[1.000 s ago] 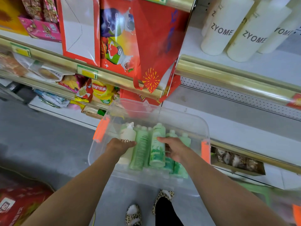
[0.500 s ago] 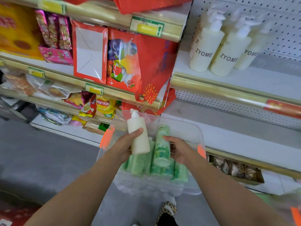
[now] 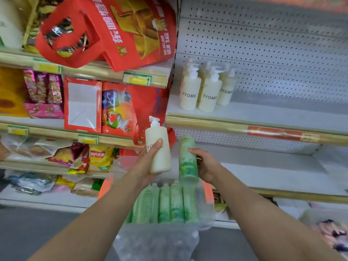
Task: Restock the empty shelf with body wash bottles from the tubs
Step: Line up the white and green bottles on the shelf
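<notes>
My left hand [image 3: 148,162] grips a cream ZYOME pump bottle [image 3: 159,147], held upright above the tub. Beside it my right hand [image 3: 206,164] holds a green body wash bottle [image 3: 187,161], also upright. Below both hands a clear plastic tub [image 3: 205,210] with orange latches holds several green bottles [image 3: 165,203] lying side by side. On the white shelf [image 3: 273,113] up to the right, several cream ZYOME pump bottles [image 3: 204,89] stand at its left end; the rest of that shelf is bare.
Left shelves carry red gift bags [image 3: 105,32], boxed snacks [image 3: 43,95] and chip packets [image 3: 99,157]. A gold shelf rail [image 3: 216,124] runs in front of the white shelf, with a pegboard back panel [image 3: 273,53] behind. A lower white shelf [image 3: 263,174] lies under it. Grey floor at bottom left.
Both hands have risen out of the tub, each lifting its bottle toward the white shelf. The view has tilted upward, showing more of the shelf and pegboard.
</notes>
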A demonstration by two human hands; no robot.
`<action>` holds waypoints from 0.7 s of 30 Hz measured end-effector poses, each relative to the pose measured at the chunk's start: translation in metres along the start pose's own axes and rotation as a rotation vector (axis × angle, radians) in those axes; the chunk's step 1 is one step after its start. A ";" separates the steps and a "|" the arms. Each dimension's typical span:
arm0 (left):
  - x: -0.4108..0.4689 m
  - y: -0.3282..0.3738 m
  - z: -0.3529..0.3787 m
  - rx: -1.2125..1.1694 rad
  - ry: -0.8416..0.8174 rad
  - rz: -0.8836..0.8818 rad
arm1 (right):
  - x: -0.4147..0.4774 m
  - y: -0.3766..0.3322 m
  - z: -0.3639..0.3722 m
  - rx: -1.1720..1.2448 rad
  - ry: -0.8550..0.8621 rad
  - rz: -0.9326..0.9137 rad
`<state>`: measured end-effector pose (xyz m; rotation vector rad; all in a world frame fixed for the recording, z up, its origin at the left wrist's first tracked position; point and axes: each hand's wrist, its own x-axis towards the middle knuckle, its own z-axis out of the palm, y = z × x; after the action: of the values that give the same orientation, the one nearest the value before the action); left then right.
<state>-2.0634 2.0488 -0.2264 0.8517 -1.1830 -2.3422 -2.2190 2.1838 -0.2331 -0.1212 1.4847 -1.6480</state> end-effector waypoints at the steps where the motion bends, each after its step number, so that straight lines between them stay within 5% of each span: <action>1: -0.001 0.005 0.009 -0.019 -0.031 0.008 | -0.004 -0.007 -0.002 0.012 0.008 -0.016; 15: 0.016 0.034 0.106 -0.006 -0.335 0.104 | -0.035 -0.109 -0.051 0.135 -0.015 -0.269; 21: 0.043 0.030 0.157 0.131 -0.287 0.254 | -0.027 -0.165 -0.098 0.127 -0.041 -0.340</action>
<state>-2.1980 2.0991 -0.1448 0.3821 -1.4770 -2.2456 -2.3491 2.2561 -0.1093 -0.3513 1.3788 -1.9925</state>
